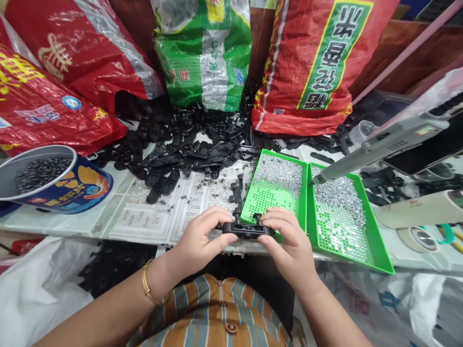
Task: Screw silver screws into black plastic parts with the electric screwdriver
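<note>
On the table (pixel 97 222) sits the tray pair (pixel 307 212), small pieces (pixel 278 176) lying in both halves. A heap of parts (pixel 195 152) spreads left of it, the tub (pixel 90 185) farther left. Behind it stands a sack (pixel 282 96); before its left corner, a held bar (pixel 247 232); to its right, the bottle (pixel 415 211).

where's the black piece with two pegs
In the head view, the black piece is below centre, held between the left hand and right hand, by the near end of the left green tray.
</note>
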A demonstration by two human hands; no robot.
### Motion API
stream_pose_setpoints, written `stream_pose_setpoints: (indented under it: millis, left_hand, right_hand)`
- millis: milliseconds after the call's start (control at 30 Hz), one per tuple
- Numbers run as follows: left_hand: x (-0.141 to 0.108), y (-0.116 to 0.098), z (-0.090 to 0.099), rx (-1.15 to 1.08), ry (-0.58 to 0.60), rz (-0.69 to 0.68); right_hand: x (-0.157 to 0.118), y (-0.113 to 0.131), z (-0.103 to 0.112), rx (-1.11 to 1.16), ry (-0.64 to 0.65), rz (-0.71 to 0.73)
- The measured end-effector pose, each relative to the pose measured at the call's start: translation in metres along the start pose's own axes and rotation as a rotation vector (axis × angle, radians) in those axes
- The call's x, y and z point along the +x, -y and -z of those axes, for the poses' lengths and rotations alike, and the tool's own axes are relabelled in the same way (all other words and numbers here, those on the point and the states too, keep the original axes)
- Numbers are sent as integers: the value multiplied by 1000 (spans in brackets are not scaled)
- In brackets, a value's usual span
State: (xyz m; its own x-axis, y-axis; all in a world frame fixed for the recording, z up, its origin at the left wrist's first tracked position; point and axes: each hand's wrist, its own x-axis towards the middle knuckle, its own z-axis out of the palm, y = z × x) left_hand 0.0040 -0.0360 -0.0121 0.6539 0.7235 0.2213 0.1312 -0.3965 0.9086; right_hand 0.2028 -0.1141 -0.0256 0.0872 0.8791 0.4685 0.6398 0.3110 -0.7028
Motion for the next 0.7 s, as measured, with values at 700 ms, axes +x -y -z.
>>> stream_pose_setpoints:
  millis: [700]
  left_hand:
    - [21,-25,-3,181,444,276]
  right_hand:
    - [21,17,18,-7,454,-51]
